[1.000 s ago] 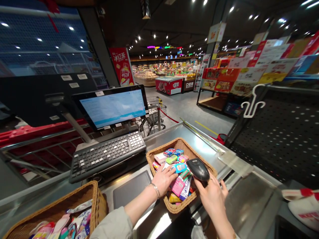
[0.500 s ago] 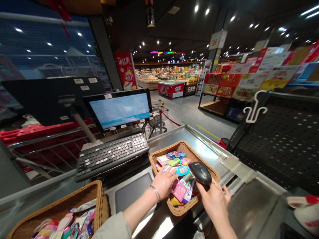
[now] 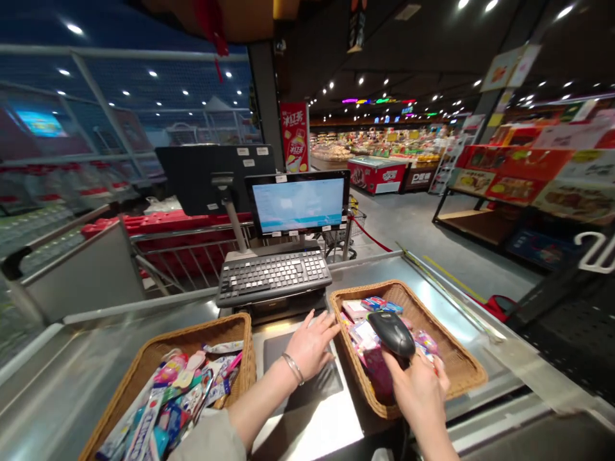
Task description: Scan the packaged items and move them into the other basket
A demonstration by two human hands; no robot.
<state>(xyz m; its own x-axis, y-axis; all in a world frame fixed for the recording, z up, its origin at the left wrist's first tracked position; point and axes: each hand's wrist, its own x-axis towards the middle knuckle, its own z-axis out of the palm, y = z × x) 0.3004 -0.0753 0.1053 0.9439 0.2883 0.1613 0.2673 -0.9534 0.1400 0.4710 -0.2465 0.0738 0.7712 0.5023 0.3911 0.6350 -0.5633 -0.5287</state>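
My right hand [image 3: 419,387] grips a black handheld barcode scanner [image 3: 391,333] over the right wicker basket [image 3: 461,365]. Small colourful packets [image 3: 382,304] lie inside it, partly hidden by the scanner and the hand. My left hand [image 3: 311,346], a silver bracelet at its wrist, is open with fingers spread beside that basket's left rim, above a dark flat plate [image 3: 331,379] in the counter. Nothing shows in its fingers. To the left stands another wicker basket [image 3: 247,358] filled with toothpaste boxes, packets and other small goods [image 3: 168,410].
Behind the baskets, a black keyboard [image 3: 276,275] stands below a lit monitor [image 3: 300,203], with a second dark screen [image 3: 211,176] seen from behind. The metal counter [image 3: 43,397] extends left. A white hook [image 3: 596,253] hangs at the right, and shop shelves stand beyond.
The view has turned left, showing more of the left basket. My left hand has come off the packets and out past the right basket's left rim. My right hand still holds the scanner.
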